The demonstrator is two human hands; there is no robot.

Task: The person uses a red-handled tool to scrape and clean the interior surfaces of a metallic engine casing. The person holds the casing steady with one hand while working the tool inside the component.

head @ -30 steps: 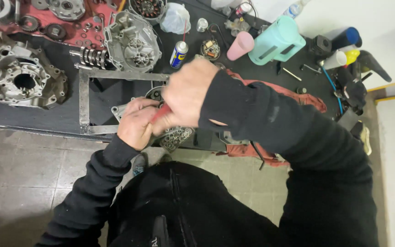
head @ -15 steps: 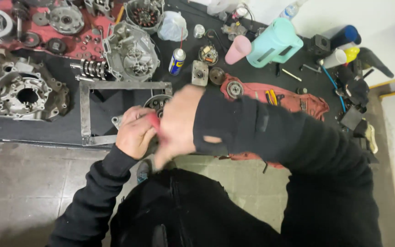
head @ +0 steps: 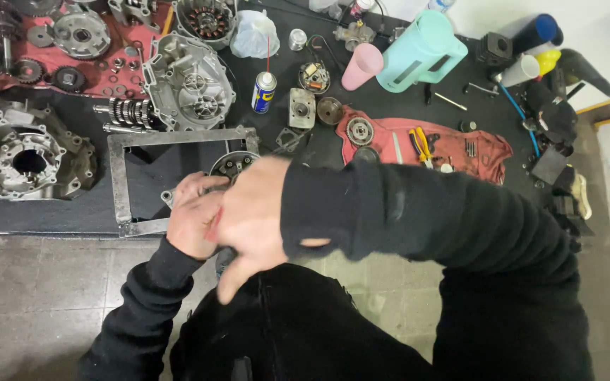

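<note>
My left hand [head: 190,220] is closed in a fist at the bench's front edge, and a sliver of a red-handled tool [head: 213,226] shows at its right side. My right hand [head: 252,212] lies against it from the right, blurred, with loose fingers pointing down toward my lap. Both hands cover a small metal engine part, of which only the round top [head: 233,164] shows, inside a flat steel frame [head: 116,176]. The tool's tip is hidden.
On the black bench are a crankcase half [head: 22,159], an engine cover [head: 188,85], a gear shaft [head: 125,113], a spray can [head: 263,90], a pink cup [head: 361,67] and a teal jug [head: 421,53]. A red cloth [head: 474,152] carries yellow-handled pliers [head: 421,144]. Tiled floor [head: 37,296] lies below.
My right hand has dropped from above the red handle to beside my left hand, its fingers loosening downward. The view has shifted, so more of the bench shows.
</note>
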